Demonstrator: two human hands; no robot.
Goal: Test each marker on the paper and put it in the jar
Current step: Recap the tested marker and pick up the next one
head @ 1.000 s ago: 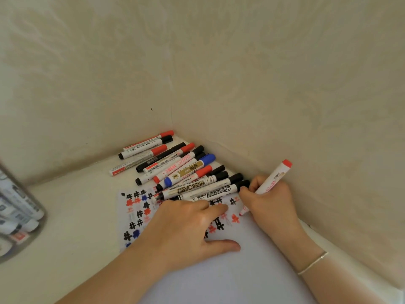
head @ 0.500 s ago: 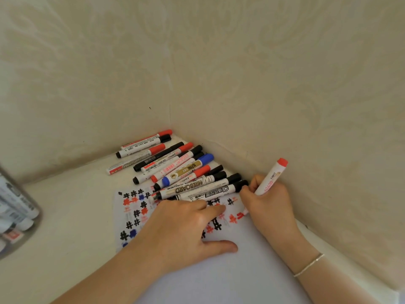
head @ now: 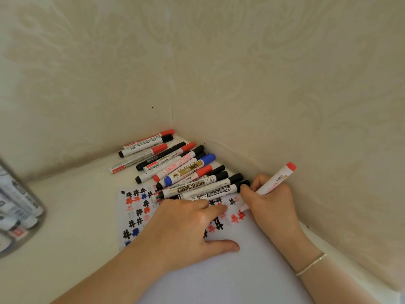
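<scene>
White paper (head: 219,270) lies under both hands in the corner of a pale surface. The right hand (head: 268,202) grips a red whiteboard marker (head: 274,183) like a pen, its tip down on the sheet just beside a fresh red hash mark, its red end pointing up and away toward the wall. The left hand (head: 186,227) lies flat with straight fingers, pressing the sheet down just left of the writing point. To do this step well, I would keep that flat hand firm so the paper cannot slide, and make short light strokes on a bare patch — enough to judge the ink. Just beyond the fingertips lies a row of capped markers (head: 175,167): I count about thirteen, roughly six red, six black and one blue, though overlaps make this unsure. One clear jar (head: 15,213) stands well to the left of the left hand, already holding several markers — too blurred to count.
</scene>
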